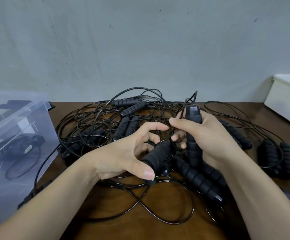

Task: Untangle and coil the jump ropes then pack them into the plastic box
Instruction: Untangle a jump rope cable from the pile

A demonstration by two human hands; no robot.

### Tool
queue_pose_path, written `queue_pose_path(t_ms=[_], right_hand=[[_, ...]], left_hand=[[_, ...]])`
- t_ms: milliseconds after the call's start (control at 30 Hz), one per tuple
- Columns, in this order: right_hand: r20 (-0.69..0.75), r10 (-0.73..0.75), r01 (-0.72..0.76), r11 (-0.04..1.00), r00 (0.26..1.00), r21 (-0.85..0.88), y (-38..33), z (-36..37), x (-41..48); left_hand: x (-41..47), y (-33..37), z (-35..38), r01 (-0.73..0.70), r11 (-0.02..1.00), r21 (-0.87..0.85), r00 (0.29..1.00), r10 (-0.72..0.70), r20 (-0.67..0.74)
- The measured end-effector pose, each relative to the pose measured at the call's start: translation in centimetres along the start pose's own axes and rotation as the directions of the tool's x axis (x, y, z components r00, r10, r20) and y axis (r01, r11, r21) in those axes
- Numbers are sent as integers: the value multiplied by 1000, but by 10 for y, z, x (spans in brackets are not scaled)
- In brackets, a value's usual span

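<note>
At the desk's left edge stands the clear plastic box (3,187), with one coiled rope (17,146) already lying inside it; a black cord runs out from the pile along the box's near wall. Toward the back edge, at the middle of the brown desk (114,227), the jump ropes (106,122) lie in a loose tangle of thin black cords and ribbed black foam handles. In front of that pile the left hand (123,153) grips a foam handle (159,153). The thumb (147,172) is laid over the handle's near end and the lower fingers curl round its far side, while the index finger reaches right over the cords. The handle points away from the camera and slightly right. Just beside it the right hand (210,135) grips a second handle (192,115) upright. Its fingers wrap the foam, the hard cap stands clear above them and a cord leaves the top. One digit of this hand stretches left and nearly meets the left index finger over a thin cord. Under the right wrist a loose handle (198,179) lies slantwise on the desk. Near the right edge a pair of handles (277,158) lies side by side. A white container (288,101) sits at the back right corner.
</note>
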State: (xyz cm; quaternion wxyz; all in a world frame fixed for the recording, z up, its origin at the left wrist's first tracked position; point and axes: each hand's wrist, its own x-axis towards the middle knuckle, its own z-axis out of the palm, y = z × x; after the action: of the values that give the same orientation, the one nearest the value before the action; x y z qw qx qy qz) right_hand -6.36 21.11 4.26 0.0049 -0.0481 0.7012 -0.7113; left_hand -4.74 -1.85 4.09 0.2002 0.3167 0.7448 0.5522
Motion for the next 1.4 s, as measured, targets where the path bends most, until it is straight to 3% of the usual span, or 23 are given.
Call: queue_pose_path(t_ms=[100,200,500,600,700,833,967,1100,1233,1400], right_hand=[[35,12,-9,998,999,-64,-5,-4,-3],[-1,-8,8,996,1000,-84,-1,-1,-4],[-141,-107,85,985,984,-153,5,9,-3],[-169,-149,121,979,974,-164,7,8,-2],[-127,-120,106,988,985,-114,7,11,-3],[-127,-92,94,996,988,6,6,11,-2],[-190,-82,104,988,978,112,5,9,-1],[-181,-101,133,975,978,180,4,15,-3],[-171,-69,111,963,983,247,4,13,0],[-188,-9,46,980,982,195,8,16,1]], left_hand=[[-1,-7,-8,-49,999,-7,998,49,-37],[1,-20,-14,-27,982,-186,996,9,-94],[11,-26,-17,-93,981,-169,926,22,-378],[13,-30,-17,-69,981,-183,927,-5,-375],[14,-37,-11,-41,965,-261,958,-36,-284],[13,-35,-4,-57,981,-187,959,2,-284],[10,-31,-3,29,999,-44,948,-42,-317],[12,-40,-2,-10,966,-257,966,-57,-251],[20,-35,2,-107,819,-564,954,-74,-289],[24,-32,4,-169,746,-645,924,-108,-367]])
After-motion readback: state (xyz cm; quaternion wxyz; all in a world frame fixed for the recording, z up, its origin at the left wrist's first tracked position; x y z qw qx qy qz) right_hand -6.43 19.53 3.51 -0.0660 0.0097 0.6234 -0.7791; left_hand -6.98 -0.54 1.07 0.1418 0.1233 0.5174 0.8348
